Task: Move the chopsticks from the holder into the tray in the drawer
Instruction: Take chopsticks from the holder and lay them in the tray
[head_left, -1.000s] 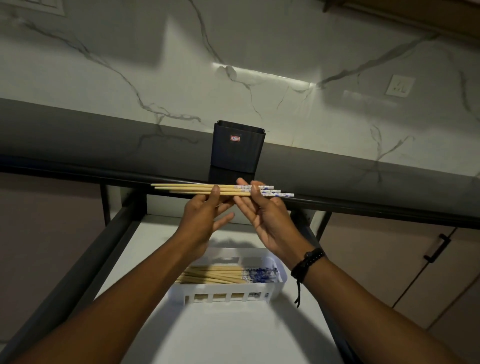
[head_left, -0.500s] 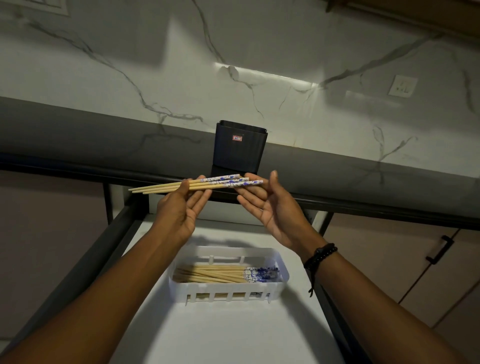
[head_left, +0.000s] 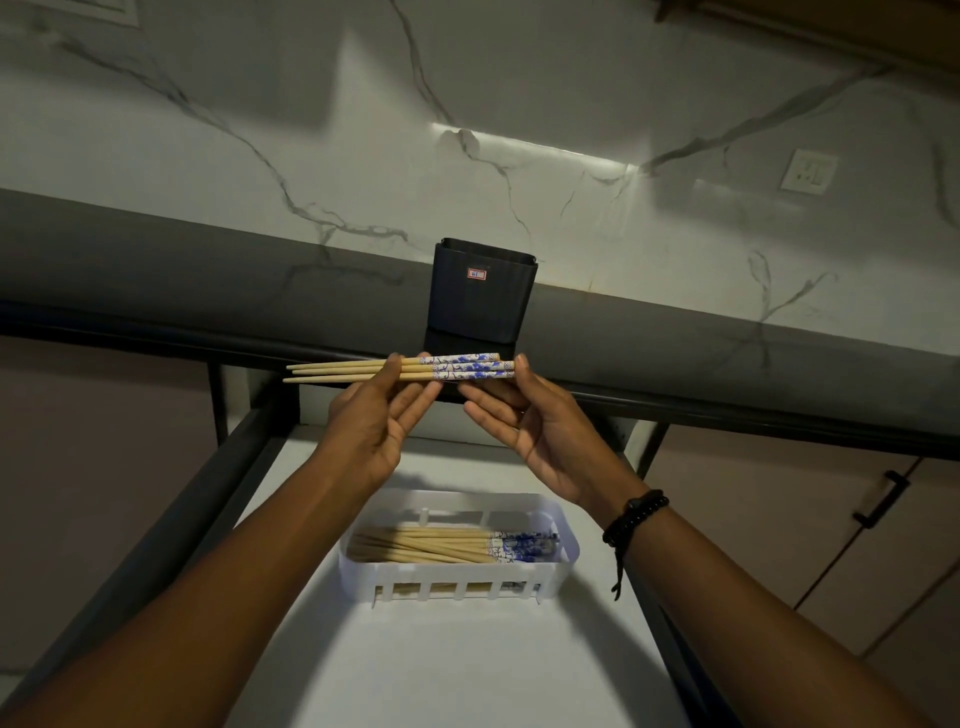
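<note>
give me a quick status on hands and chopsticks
Left hand pinching three chopsticks level; right hand squaring their patterned ends. White tray below, path clear.

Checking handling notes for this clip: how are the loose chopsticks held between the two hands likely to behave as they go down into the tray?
The held chopsticks look thin, straight and wooden, so probably stiff and light. Being several loose, slender sticks, they could slide or fan apart; the left hand pinches them while the right hand squares their patterned ends. In the white tray they should settle alongside the pile already there.

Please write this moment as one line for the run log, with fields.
phase: carrying | left hand: holds chopsticks level | right hand: supports patterned ends | holder: on counter | tray: in drawer, holds chopsticks already
</note>
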